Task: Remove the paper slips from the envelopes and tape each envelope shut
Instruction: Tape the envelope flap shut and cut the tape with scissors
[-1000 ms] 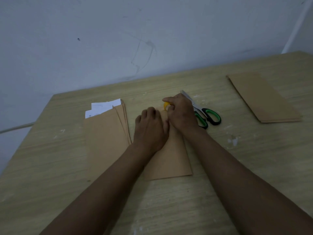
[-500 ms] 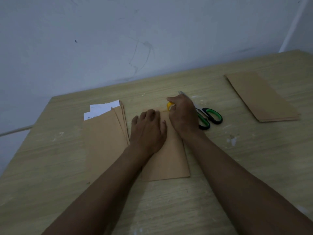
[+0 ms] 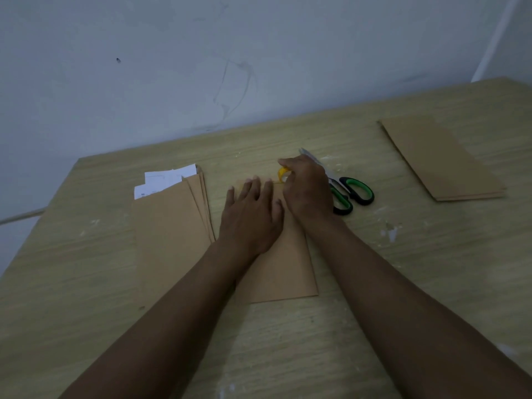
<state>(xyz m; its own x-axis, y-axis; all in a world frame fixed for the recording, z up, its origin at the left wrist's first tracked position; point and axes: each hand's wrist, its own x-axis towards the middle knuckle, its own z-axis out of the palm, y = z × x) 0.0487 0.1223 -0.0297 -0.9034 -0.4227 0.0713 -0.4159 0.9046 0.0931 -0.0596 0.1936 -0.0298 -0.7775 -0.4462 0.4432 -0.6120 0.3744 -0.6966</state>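
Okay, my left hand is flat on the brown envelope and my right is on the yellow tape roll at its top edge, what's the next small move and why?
Probably draw the yellow tape roll rightward across the top edge of the brown paper envelope. The right hand grips the roll at that edge while the left hand presses the envelope flat, so it looks steadied for taping. The green-handled scissors lie beside the right hand for the cut.
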